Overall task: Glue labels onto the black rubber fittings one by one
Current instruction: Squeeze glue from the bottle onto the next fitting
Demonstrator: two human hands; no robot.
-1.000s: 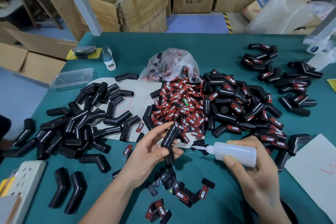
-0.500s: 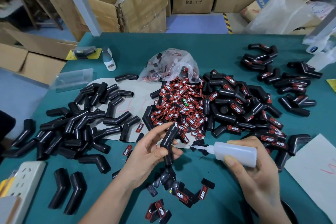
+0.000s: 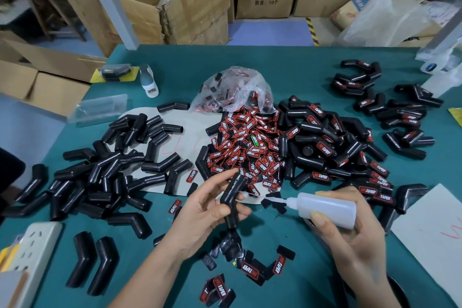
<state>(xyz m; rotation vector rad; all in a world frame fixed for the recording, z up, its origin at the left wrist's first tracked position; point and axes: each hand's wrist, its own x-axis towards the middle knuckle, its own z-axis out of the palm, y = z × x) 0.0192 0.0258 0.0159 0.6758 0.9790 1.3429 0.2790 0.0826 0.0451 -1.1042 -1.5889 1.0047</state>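
We worked at a green table (image 3: 312, 65) with cardboard boxes (image 3: 190, 0) stacked on the floor behind it. On the left half lay a heap of bare fittings (image 3: 105, 172), bent black rubber tubes, some of them resting on a pale sheet (image 3: 185, 137). On the right half lay a heap of labelled fittings (image 3: 332, 150), each carrying a red and black tag, with a looser group (image 3: 395, 107) further back toward the right edge. Between the two heaps sat a pile of labels (image 3: 245, 147), spilling from a crumpled clear bag (image 3: 235, 90). A white power strip (image 3: 30, 252) lay at the near left corner, and a white sheet of paper (image 3: 435, 235) at the near right.

Our left hand (image 3: 200, 217) gripped one fitting (image 3: 232, 197) above the near middle of the table, thumb pressed across its lower leg and fingers curled behind its bend, the upper leg tilted up and to the right. Our right hand (image 3: 350, 240) was wrapped around a white glue bottle (image 3: 325, 207), held almost level, with the thumb on its near side. The bottle's thin nozzle (image 3: 277, 199) pointed left toward the fitting, just beside it; we could not tell whether the tip touched. A few loose labels (image 3: 247, 267) lay scattered on the table below our hands.
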